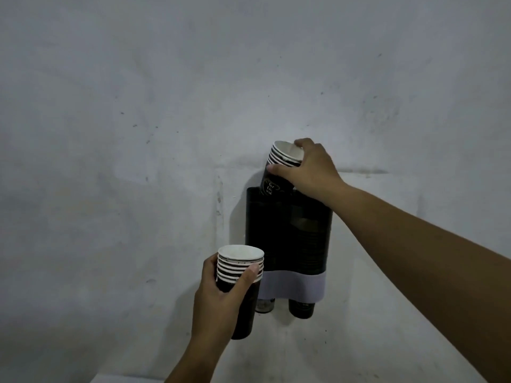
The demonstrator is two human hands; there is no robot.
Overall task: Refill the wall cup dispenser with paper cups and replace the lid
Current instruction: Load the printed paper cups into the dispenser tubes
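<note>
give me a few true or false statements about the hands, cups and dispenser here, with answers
1. The right hand holds a stack of cups at the top of the dispenser. True.
2. The left hand is empty. False: it grips a second cup stack.
3. The dispenser is white all over. False: it is black with a pale band low down.
4. Cup bottoms poke out beneath the dispenser. True.
5. A lid covers the dispenser top. False: no lid is on it.

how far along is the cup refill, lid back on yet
Partway. Done: the dispenser is open on top, and cup bottoms already show below it. In hand: the right hand is feeding a stack of cups into the top left opening. Left: the left hand holds a second stack to load. No lid is visible, so it is not yet replaced.
</note>
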